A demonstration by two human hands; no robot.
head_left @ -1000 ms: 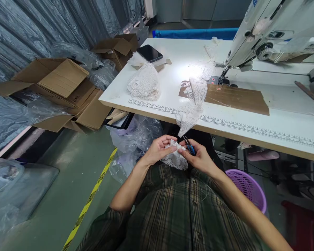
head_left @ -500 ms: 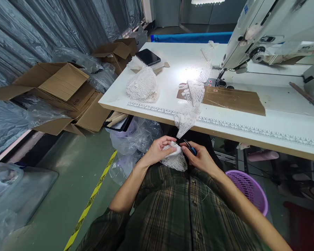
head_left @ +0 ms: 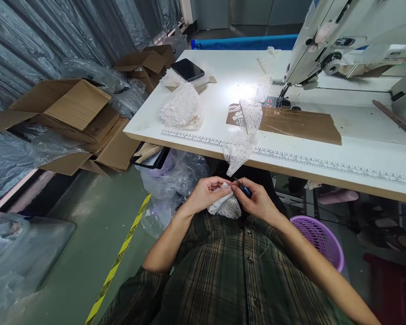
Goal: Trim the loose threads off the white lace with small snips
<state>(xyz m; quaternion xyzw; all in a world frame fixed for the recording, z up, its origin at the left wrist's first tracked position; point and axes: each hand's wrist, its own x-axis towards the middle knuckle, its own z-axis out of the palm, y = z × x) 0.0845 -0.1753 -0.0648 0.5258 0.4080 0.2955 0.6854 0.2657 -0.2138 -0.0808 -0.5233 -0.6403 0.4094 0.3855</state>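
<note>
My left hand [head_left: 208, 195] is closed on a piece of white lace [head_left: 230, 207] over my lap, its thumb pressing on the fabric. Dark thread snips with a blue part [head_left: 246, 191] sit in my right hand [head_left: 257, 201], their tips pointing up and left. My right fingertips meet the lace beside my left thumb. Just above my hands, a strip of white lace [head_left: 238, 153] hangs over the table's front edge and runs back towards the sewing machine's needle area [head_left: 283, 97].
On the white table [head_left: 203, 101] lie a lace pile [head_left: 182, 108], a phone [head_left: 188, 70] and a brown cardboard strip [head_left: 301, 125]. Cardboard boxes [head_left: 77, 106] stand at left. A purple basket [head_left: 320, 241] is below the table at right.
My right hand has moved slightly left, bringing its fingertips against the lace at my left thumb. The lace in my hands has shifted and folded a little. The view has tilted slightly.
</note>
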